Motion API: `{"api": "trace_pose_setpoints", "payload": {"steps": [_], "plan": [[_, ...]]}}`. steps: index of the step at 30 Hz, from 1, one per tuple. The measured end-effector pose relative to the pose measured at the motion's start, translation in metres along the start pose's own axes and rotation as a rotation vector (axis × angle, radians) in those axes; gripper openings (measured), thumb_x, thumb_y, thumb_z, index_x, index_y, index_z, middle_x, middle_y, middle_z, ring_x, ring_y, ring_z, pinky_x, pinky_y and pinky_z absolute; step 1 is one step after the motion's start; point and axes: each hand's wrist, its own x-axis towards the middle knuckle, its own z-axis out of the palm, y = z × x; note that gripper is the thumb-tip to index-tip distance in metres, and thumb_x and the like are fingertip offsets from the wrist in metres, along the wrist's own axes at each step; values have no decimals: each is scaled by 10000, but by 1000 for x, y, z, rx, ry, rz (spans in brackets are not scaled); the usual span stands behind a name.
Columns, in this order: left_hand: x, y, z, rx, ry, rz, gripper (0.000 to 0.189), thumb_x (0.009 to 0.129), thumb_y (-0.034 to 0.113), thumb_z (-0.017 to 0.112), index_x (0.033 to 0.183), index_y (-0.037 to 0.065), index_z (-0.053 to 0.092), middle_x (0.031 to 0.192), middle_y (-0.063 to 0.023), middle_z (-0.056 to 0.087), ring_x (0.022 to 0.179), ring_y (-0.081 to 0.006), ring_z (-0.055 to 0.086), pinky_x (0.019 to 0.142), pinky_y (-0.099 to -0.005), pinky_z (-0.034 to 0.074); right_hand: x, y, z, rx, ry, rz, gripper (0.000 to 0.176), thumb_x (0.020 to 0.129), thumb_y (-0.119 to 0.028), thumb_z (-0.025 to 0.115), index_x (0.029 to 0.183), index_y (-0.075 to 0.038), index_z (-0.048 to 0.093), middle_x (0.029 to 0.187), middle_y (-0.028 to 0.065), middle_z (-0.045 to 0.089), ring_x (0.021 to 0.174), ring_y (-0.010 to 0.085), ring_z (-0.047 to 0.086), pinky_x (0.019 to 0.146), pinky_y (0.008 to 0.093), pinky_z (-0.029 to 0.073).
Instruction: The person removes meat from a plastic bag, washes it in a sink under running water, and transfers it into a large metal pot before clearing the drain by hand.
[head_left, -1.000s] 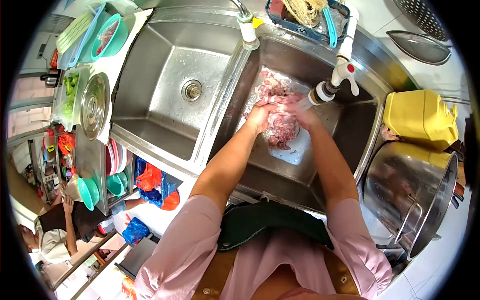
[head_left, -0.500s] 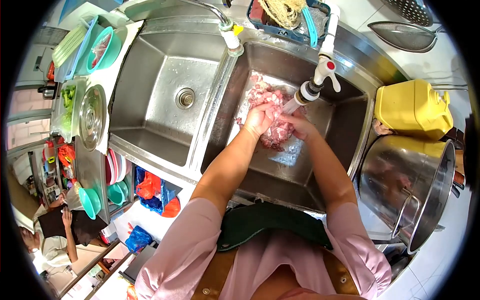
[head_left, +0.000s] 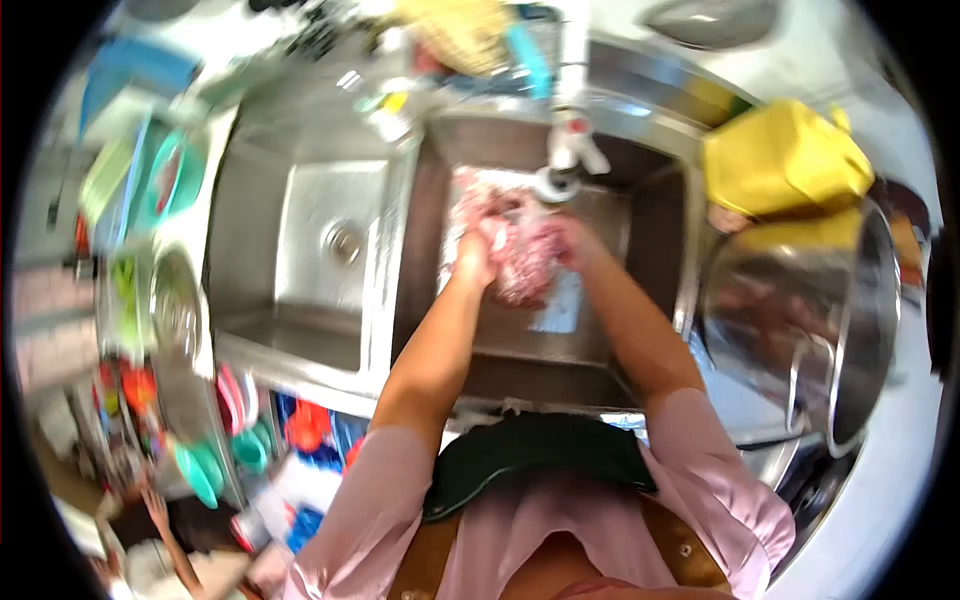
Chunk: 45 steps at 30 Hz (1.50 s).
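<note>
A heap of pink raw meat pieces (head_left: 525,270) lies in the right basin of a steel sink (head_left: 505,375). My left hand (head_left: 477,258) grips the heap from its left side, fingers curled into the meat. On the opposite side, my right hand (head_left: 578,243) closes around the meat's right edge, its fingertips partly hidden. Right above the meat, between and beyond my hands, hangs a white tap (head_left: 560,180) with a red mark on its handle. Motion blur hides whether water runs from it.
The left basin (head_left: 330,195) has a drain. A yellow jug (head_left: 785,160) and a large steel pot (head_left: 790,315) stand to the right. Teal bowls (head_left: 175,170) and a glass lid (head_left: 177,310) sit at the left. Another person's hand (head_left: 157,510) shows at lower left.
My hands, close together under the tap before, are now farther apart on either side of the meat. The whole view has shifted and blurred, with the sink appearing farther left.
</note>
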Motion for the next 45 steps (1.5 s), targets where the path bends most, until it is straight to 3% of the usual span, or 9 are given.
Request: {"api": "trace_pose_setpoints", "payload": {"steps": [1, 2, 4, 8, 26, 29, 30, 37, 45], "plan": [[-10, -2, 22, -38, 83, 63, 360, 870, 363, 369, 923, 29, 495, 655, -60, 530, 539, -136, 479, 437, -246, 379, 12, 6, -9, 19, -389, 99, 154, 755, -134, 498, 843, -12, 530, 602, 53, 518, 478, 128, 503, 390, 219, 385], [-49, 3, 72, -4, 14, 111, 373, 860, 361, 382, 993, 27, 480, 701, -41, 538, 583, -139, 499, 504, -255, 423, -8, 4, 2, -146, -51, -147, 149, 761, -139, 477, 740, -21, 566, 586, 15, 522, 482, 74, 463, 462, 192, 403], [8, -12, 32, -433, -1079, -501, 501, 821, 360, 439, 1208, 58, 337, 939, -65, 524, 767, -215, 534, 655, -360, 479, -26, 0, -2, -161, 61, -331, 143, 759, -140, 480, 738, -26, 564, 587, 14, 520, 483, 74, 462, 462, 194, 404], [0, -34, 62, 194, -418, -101, 509, 820, 361, 442, 1210, 54, 333, 970, -74, 517, 800, -216, 528, 662, -358, 480, -52, 10, 31, 48, 80, -408, 131, 755, -142, 486, 733, -35, 559, 587, 11, 517, 484, 74, 462, 462, 198, 406], [-19, -37, 13, 554, -649, -304, 392, 853, 282, 412, 1180, 65, 396, 1109, -88, 486, 1002, -247, 480, 865, -392, 381, -67, 3, 18, 173, 3, -583, 84, 738, -153, 514, 713, -78, 540, 592, 1, 502, 490, 76, 459, 463, 216, 413], [-36, -27, 10, 697, -601, -190, 261, 821, 228, 497, 1008, 46, 491, 878, -68, 553, 814, -201, 558, 583, -372, 492, -60, -18, 5, 523, -511, -273, 86, 729, -162, 527, 676, -99, 504, 581, -2, 489, 482, 73, 451, 443, 218, 397], [-38, -22, 6, 683, -520, -202, 238, 802, 209, 527, 990, 66, 495, 842, -52, 549, 756, -181, 553, 534, -374, 485, -73, -26, 33, 453, -55, -439, 112, 735, -164, 523, 654, -108, 470, 541, -27, 455, 443, 56, 417, 405, 195, 355], [-41, 7, -37, -228, -414, -212, 162, 843, 293, 464, 806, 135, 477, 636, 10, 444, 459, -107, 398, 417, -307, 423, -46, -41, 6, 574, 123, -300, 75, 744, -127, 513, 689, -76, 507, 555, 5, 501, 458, 108, 479, 441, 228, 398], [-2, 4, -20, -480, -151, -10, 305, 836, 369, 420, 981, 113, 500, 975, -96, 544, 908, -268, 506, 822, -435, 388, -19, -14, 44, -162, 21, -330, 151, 686, -42, 570, 835, -68, 568, 753, 39, 576, 691, 125, 543, 589, 266, 448]]}}
